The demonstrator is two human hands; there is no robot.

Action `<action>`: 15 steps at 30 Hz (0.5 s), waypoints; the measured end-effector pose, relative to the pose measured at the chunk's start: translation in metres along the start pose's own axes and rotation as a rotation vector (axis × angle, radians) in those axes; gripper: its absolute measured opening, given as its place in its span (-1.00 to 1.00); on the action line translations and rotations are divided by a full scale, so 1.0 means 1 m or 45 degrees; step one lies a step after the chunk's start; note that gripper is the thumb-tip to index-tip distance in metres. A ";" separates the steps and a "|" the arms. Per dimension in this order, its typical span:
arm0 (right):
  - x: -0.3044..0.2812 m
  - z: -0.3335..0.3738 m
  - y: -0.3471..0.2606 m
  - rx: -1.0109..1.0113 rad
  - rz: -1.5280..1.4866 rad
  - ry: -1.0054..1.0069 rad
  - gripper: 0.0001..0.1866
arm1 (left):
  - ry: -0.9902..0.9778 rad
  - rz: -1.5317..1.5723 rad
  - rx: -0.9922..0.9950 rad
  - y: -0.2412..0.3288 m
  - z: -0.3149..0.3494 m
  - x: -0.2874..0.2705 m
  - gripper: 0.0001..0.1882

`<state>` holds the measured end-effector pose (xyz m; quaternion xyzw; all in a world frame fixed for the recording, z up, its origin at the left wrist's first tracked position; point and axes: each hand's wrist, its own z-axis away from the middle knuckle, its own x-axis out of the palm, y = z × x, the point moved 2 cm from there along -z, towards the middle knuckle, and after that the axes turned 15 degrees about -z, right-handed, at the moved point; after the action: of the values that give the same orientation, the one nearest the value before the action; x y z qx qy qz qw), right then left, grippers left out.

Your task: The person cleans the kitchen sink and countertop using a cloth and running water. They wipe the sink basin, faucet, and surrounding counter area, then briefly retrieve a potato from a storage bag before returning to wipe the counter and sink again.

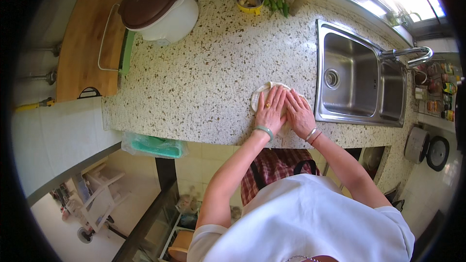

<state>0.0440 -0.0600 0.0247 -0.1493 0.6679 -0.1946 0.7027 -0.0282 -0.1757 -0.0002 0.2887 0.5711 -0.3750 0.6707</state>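
A pale cream cloth (260, 91) lies on the speckled stone counter (213, 82), just left of the sink. Both of my hands press down flat on it. My left hand (271, 110) has its fingers stretched out, with a ring on one finger and a green bangle at the wrist. Against it rests my right hand (300, 114), fingers likewise extended and pointing away from me, a silver bangle at that wrist. Neither hand grips the cloth; the palms cover much of it.
A steel double sink (352, 73) with a curved faucet (412, 54) is at the right. Far back stand a yellow pot (256, 11) and green peppers (276, 5). At left are a white bin with a brown lid (153, 0), a wooden cutting board (87, 43) and a turquoise tray (155, 145).
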 end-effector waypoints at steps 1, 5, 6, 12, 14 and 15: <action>-0.001 -0.011 0.003 0.004 0.004 0.008 -0.46 | -0.005 -0.016 -0.009 -0.005 -0.010 -0.001 -0.10; -0.009 -0.062 0.028 -0.012 -0.013 0.049 -0.43 | -0.039 -0.076 -0.051 -0.028 -0.060 -0.011 -0.11; -0.011 -0.077 0.033 -0.030 -0.021 0.062 -0.43 | -0.025 -0.030 -0.084 -0.034 -0.074 -0.010 -0.12; -0.023 -0.165 0.056 -0.163 -0.021 0.135 -0.46 | 0.003 -0.045 -0.221 -0.079 -0.140 -0.016 -0.14; -0.023 -0.180 0.063 -0.171 -0.013 0.118 -0.47 | -0.004 -0.027 -0.249 -0.088 -0.153 -0.016 -0.14; -0.025 -0.187 0.065 -0.172 -0.007 0.112 -0.47 | -0.014 -0.032 -0.252 -0.091 -0.158 -0.017 -0.15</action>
<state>-0.1384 0.0183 0.0040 -0.1895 0.7093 -0.1575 0.6604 -0.1917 -0.0942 -0.0081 0.2117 0.6052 -0.3266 0.6944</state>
